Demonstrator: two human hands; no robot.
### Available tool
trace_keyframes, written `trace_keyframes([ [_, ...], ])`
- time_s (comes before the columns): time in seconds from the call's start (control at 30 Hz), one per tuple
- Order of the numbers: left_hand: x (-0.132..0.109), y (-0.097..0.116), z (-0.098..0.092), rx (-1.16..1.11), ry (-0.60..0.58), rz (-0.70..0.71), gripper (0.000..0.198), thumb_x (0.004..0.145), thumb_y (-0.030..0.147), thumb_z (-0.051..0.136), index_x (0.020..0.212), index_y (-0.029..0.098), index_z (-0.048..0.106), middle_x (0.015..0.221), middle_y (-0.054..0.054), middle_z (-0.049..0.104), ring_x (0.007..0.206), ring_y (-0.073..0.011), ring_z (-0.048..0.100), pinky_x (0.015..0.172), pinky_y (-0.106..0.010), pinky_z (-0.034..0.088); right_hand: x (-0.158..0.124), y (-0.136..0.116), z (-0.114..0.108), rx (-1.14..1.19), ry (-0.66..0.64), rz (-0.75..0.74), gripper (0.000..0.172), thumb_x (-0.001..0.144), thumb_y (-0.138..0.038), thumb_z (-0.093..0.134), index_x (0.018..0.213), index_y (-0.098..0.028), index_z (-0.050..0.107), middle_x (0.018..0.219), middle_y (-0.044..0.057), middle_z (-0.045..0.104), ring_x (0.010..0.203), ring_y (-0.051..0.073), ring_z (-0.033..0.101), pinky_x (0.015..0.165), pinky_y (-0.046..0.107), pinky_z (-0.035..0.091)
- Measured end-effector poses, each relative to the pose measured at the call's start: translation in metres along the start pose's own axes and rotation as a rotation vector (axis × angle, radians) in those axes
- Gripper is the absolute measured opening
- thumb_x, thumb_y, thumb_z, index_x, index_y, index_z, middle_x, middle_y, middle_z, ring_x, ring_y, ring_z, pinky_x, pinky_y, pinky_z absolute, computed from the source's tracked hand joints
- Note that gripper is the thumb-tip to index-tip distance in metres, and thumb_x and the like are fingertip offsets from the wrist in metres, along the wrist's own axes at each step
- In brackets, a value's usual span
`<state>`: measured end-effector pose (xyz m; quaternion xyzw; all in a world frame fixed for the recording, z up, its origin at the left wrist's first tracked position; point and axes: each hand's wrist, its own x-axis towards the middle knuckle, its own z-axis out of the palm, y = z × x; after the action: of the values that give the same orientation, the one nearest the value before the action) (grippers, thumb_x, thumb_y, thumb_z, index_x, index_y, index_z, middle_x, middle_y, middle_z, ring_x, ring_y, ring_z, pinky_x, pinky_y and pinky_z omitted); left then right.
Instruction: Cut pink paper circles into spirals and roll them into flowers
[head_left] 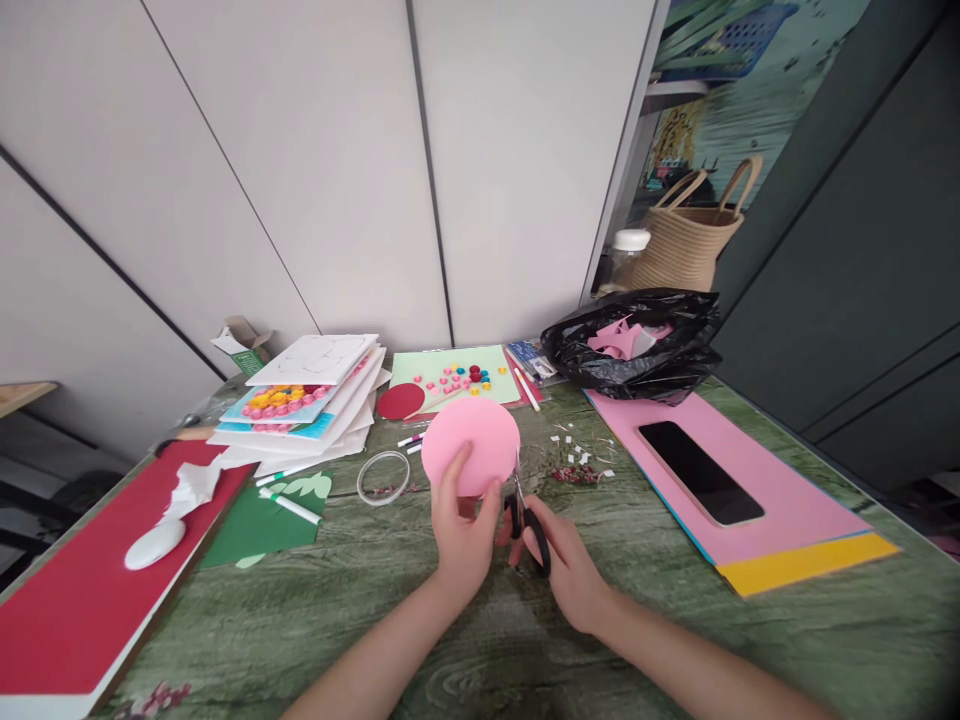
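A round pink paper disc (480,430) is held up over the table by my left hand (463,525), its fingers and thumb pinched on the lower edge. My right hand (566,565) has its fingers through the handles of black-handled scissors (536,535). The blades point up and meet the disc's right edge; how far they are open is hard to make out. Behind the disc lie a dark red paper circle (401,401) and a pale green sheet (450,362) with several small coloured paper rolls.
On the left are a stack of white sheets (300,430), red board (90,580), green paper (262,530) with markers and a tape roll (383,478). To the right, a phone (697,472) rests on pink sheets (795,500), with a black plastic bag (570,350) of pink scraps behind.
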<state>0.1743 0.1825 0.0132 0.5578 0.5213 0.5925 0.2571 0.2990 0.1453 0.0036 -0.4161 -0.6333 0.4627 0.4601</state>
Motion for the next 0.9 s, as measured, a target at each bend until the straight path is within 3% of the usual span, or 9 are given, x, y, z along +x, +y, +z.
trace_keyframes([
  [0.9, 0.0012, 0.0032, 0.0, 0.027, 0.016, -0.002, 0.048, 0.077, 0.028, 0.059, 0.124, 0.022, 0.048, 0.128, -0.009, 0.051, 0.116, -0.0225, 0.048, 0.091, -0.034, 0.045, -0.0004, -0.0018, 0.0037, -0.055, 0.034, 0.071, 0.028, 0.093, -0.04, 0.034, 0.094, -0.017, 0.051, 0.079, 0.003, 0.063, 0.057, 0.012, 0.057, 0.057, 0.025, 0.042],
])
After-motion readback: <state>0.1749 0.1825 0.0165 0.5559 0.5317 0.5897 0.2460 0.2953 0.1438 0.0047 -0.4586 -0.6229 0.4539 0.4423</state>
